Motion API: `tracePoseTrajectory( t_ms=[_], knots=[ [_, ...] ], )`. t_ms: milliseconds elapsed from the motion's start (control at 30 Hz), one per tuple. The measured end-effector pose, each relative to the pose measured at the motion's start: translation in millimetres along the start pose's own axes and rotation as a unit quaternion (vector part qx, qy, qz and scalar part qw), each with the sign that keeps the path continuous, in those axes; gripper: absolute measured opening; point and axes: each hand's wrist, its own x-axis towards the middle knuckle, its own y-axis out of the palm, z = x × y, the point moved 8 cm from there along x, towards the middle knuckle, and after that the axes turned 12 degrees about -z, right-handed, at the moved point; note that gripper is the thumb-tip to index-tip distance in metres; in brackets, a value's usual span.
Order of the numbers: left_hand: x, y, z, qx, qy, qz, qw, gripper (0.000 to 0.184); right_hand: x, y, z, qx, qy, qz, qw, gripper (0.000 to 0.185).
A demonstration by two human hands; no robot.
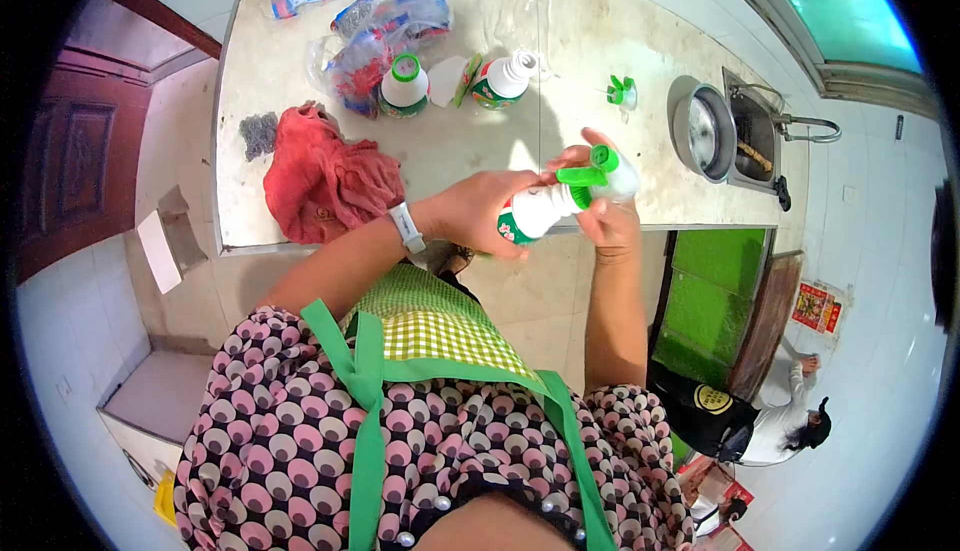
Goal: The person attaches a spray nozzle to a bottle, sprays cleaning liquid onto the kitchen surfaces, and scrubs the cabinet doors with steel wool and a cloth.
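Over the counter's front edge, my left hand (475, 209) is wrapped round a white bottle (537, 213) with a green label, tilted to the right. My right hand (612, 226) has its fingers closed around the green and clear trigger spray head (582, 177) at the bottle's neck. How tightly the head sits cannot be made out. Behind my hands stand a bottle with a green cap (405, 91) and a white bottle (500, 83) with no spray head on it. A similar spray head (622, 91) lies farther right.
A red cloth (325, 181) and steel wool (258, 135) lie on the left of the counter (600, 51). Crumpled plastic packs (395, 31) are at the back. A metal basin (705, 131) stands beside the sink (755, 146). Another person (790, 431) is at the lower right.
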Motion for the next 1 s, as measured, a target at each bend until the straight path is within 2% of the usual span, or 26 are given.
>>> tracePoseTrajectory(
  t_ms=[33,67,100,133,167,233,300,367,400,433,500,533,567,600,633,700,767,800,833,867,900,933,967,1000],
  knots=[
    [1.4,-11.6,0.3,0.098,0.026,-0.074,0.992,0.064,-7.0,-21.3,7.1,-0.005,-0.008,-0.073,0.997,0.075],
    [0.6,-22.8,-1.0,0.193,0.052,-0.149,0.968,0.059,-16.1,-29.6,13.0,-0.007,-0.009,-0.073,0.997,0.075],
    [-8.5,-34.7,1.6,0.215,0.046,-0.145,0.965,0.059,-18.3,-38.6,-1.3,-0.074,0.035,-0.145,0.986,0.068],
    [-13.6,-24.9,3.6,0.255,0.063,-0.207,0.942,0.057,-36.8,-60.9,6.7,-0.181,0.106,-0.226,0.951,0.063],
    [-14.1,-40.2,3.5,0.334,0.099,-0.255,0.902,0.056,-26.7,-62.2,5.9,-0.174,0.09,-0.221,0.955,0.063],
    [-13.3,-35.3,5.3,0.36,0.112,-0.254,0.891,0.054,-41.2,-61.7,-8.9,-0.131,0.295,-0.239,0.916,0.059],
    [-11.6,-27.6,5.7,0.422,0.14,-0.204,0.872,0.052,-43.2,-54.4,-21.0,-0.15,0.327,-0.256,0.897,0.057],
    [-7.0,-24.8,14.8,0.442,0.148,-0.192,0.864,0.052,-38.7,-46.0,-34.3,-0.188,0.365,-0.187,0.892,0.049],
    [-6.6,-22.1,15.9,0.46,0.149,-0.178,0.857,0.052,-33.7,-37.7,-30.4,-0.238,0.326,-0.185,0.896,0.036],
    [-6.6,-24.4,17.1,0.459,0.149,-0.174,0.858,0.052,-34.1,-38.2,-30.2,-0.235,0.327,-0.187,0.896,0.036],
    [-4.6,-28.9,22.3,0.397,0.134,-0.142,0.897,0.054,-22.0,-22.2,-11.1,-0.458,0.166,-0.046,0.872,0.028],
    [-3.7,-29.2,24.5,0.395,0.137,-0.139,0.898,0.054,-17.4,4.3,12.3,-0.591,-0.04,0.043,0.805,0.025],
    [-0.9,-27.0,34.6,0.329,0.097,-0.104,0.933,0.055,-13.9,9.4,19.6,-0.592,-0.041,0.039,0.804,0.025],
    [0.9,-24.5,41.6,0.262,0.056,-0.067,0.961,0.056,-15.5,35.3,28.4,-0.664,-0.164,0.134,0.717,0.029],
    [2.6,-25.6,41.0,0.264,0.058,-0.065,0.961,0.056,-22.8,57.2,31.7,-0.713,-0.281,0.223,0.602,0.033],
    [6.9,-23.3,36.2,0.156,0.069,-0.034,0.985,0.057,-26.7,62.6,41.9,-0.714,-0.321,0.232,0.577,0.035],
    [12.8,-25.0,37.5,0.174,0.067,-0.029,0.982,0.057,-21.3,51.3,56.0,-0.748,-0.343,0.173,0.541,0.032],
    [15.3,-33.3,36.2,0.22,0.062,-0.083,0.97,0.058,-25.3,46.3,51.4,-0.748,-0.347,0.171,0.539,0.032],
    [16.7,-41.6,34.3,0.264,0.056,-0.136,0.953,0.059,-17.8,7.4,62.3,-0.667,-0.242,-0.039,0.703,0.033],
    [17.9,-46.9,26.0,0.304,0.089,-0.175,0.932,0.056,-21.1,-38.7,61.9,-0.526,-0.118,-0.244,0.806,0.035],
    [20.4,-46.1,27.1,0.306,0.091,-0.176,0.931,0.056,-23.2,-43.5,60.9,-0.525,-0.122,-0.243,0.806,0.035],
    [22.9,-41.9,27.6,0.346,0.111,-0.173,0.916,0.053,-29.8,-70.0,33.0,-0.379,0.077,-0.295,0.874,0.04],
    [26.4,-37.0,29.3,0.384,0.131,-0.168,0.898,0.05,-43.4,-80.1,0.3,-0.206,0.271,-0.326,0.882,0.045],
    [30.7,-29.9,32.6,0.394,0.144,-0.161,0.893,0.044,-42.0,-77.6,-2.8,-0.203,0.271,-0.326,0.882,0.045]
  ],
)
